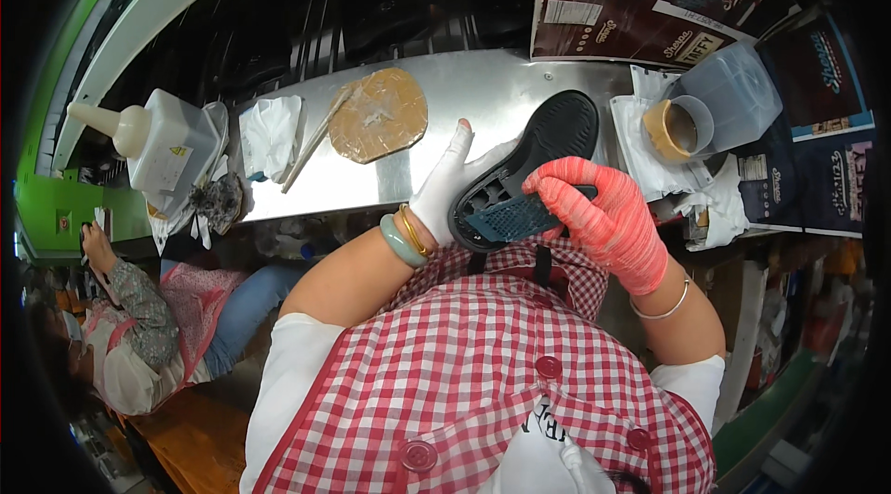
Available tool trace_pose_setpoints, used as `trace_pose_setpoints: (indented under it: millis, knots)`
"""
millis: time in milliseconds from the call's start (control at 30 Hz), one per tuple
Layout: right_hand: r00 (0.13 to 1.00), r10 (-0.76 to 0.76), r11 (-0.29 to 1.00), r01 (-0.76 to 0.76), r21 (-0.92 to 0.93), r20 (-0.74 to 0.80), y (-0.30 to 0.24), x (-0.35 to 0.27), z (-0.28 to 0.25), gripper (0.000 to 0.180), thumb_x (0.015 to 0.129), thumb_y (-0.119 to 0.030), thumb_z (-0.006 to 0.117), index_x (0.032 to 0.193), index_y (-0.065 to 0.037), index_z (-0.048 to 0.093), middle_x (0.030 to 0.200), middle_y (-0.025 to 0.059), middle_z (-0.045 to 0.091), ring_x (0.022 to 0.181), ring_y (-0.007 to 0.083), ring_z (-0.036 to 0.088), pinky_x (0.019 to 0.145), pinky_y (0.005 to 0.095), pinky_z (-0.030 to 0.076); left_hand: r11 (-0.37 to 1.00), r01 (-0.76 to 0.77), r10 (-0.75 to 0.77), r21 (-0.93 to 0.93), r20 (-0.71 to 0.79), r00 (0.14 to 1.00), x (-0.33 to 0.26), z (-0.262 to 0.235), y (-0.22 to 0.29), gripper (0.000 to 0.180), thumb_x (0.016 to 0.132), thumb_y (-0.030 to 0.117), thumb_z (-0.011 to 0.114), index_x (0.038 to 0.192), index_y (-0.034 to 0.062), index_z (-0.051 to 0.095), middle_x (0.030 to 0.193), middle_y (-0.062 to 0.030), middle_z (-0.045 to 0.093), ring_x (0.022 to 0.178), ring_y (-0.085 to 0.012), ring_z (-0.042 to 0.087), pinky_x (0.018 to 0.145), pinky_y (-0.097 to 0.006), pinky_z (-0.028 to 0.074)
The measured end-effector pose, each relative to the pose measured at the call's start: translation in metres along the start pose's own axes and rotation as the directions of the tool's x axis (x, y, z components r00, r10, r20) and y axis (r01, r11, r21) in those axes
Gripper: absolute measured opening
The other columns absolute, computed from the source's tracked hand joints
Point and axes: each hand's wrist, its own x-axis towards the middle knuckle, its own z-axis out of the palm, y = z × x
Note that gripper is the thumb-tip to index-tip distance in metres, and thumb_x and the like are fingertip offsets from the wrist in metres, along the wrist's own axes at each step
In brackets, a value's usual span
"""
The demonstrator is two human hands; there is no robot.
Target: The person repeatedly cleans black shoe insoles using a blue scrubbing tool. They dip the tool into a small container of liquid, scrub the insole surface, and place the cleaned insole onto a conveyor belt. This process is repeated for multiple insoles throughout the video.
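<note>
Left hand (444,186): white-gloved, gripping the shoe sole from its left side.
Right hand (603,215): in a red glove, thumb and fingers pinching the blue strip.
Shoe sole (557,132): black, raised rim, held over the near edge of the tabletop (471,81), its far end slanting toward the far edge; small hollow cells fill part of the near end.
Blue strip (506,218): textured, lying across the near end of the sole.
Squeeze bottle (169,149): whitish, at the tabletop's left end, long nozzle pointing left; its contents cannot be told.
Cup (680,128): at the tabletop's right end, banded in tan, brownish inside; what it holds is unclear.
Clear box (742,90): just beside the cup, see-through; contents hard to make out.
Brown disc (380,127): shiny, toward the far edge, left of the sole.
Stick (314,143): between the disc and the white paper (269,136).
</note>
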Motion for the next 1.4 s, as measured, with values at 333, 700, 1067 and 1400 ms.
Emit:
trace_pose_setpoints:
  millis: [333, 700, 1067, 1400]
  knots:
    - [0.982, 0.156, 0.984, -0.146, -0.099, 0.106, -0.026, 0.026, 0.010, 0.024, 0.089, -0.023, 0.058, 0.095, 0.000, 0.063, 0.076, 0.0034, 0.061, 0.051, 0.0078, 0.056, 0.045, 0.0190, 0.040, 0.975, 0.207, -0.203, 0.081, -0.052, 0.978, -0.002, -0.006, 0.014, 0.088, 0.084, 0.075, 0.024, 0.134, 0.0043, 0.040, 0.118, -0.0195, 0.058, 0.100, -0.0260, 0.062, 0.086, -0.034, 0.051]
    - [0.967, 0.121, 0.971, -0.069, -0.229, 0.222, -0.027, 0.041, 0.004, 0.022, 0.084, -0.020, 0.060, 0.092, -0.001, 0.067, 0.077, 0.0031, 0.062, 0.054, 0.0083, 0.055, 0.054, 0.0205, 0.046, 0.899, 0.384, -0.411, 0.210, 0.105, 0.905, -0.003, -0.019, 0.028, 0.099, 0.078, 0.081, 0.024, 0.137, 0.0019, 0.034, 0.113, -0.0274, 0.055, 0.082, -0.0440, 0.063, 0.065, -0.048, 0.056]
    - [0.982, 0.156, 0.969, -0.131, -0.209, 0.108, 0.004, 0.010, -0.046, 0.024, 0.083, -0.023, 0.060, 0.093, -0.002, 0.068, 0.083, 0.0027, 0.066, 0.057, 0.0074, 0.055, 0.054, 0.0198, 0.044, 0.895, 0.380, -0.423, 0.233, 0.170, 0.890, -0.004, -0.032, 0.028, 0.099, 0.080, 0.078, 0.027, 0.141, -0.0002, 0.026, 0.136, -0.0188, 0.043, 0.104, -0.0310, 0.059, 0.078, -0.050, 0.054]
    - [0.587, -0.272, 0.956, 0.257, -0.143, -0.762, 0.018, -0.044, -0.118, 0.025, 0.089, -0.023, 0.062, 0.101, -0.001, 0.064, 0.089, 0.0015, 0.066, 0.056, 0.0013, 0.054, 0.045, 0.0141, 0.032, 0.772, -0.543, 0.508, 0.331, 0.193, 0.840, -0.009, -0.019, 0.059, 0.058, 0.087, 0.009, 0.047, 0.142, 0.0084, 0.029, 0.137, -0.0171, 0.041, 0.125, -0.0309, 0.042, 0.107, -0.052, 0.030]
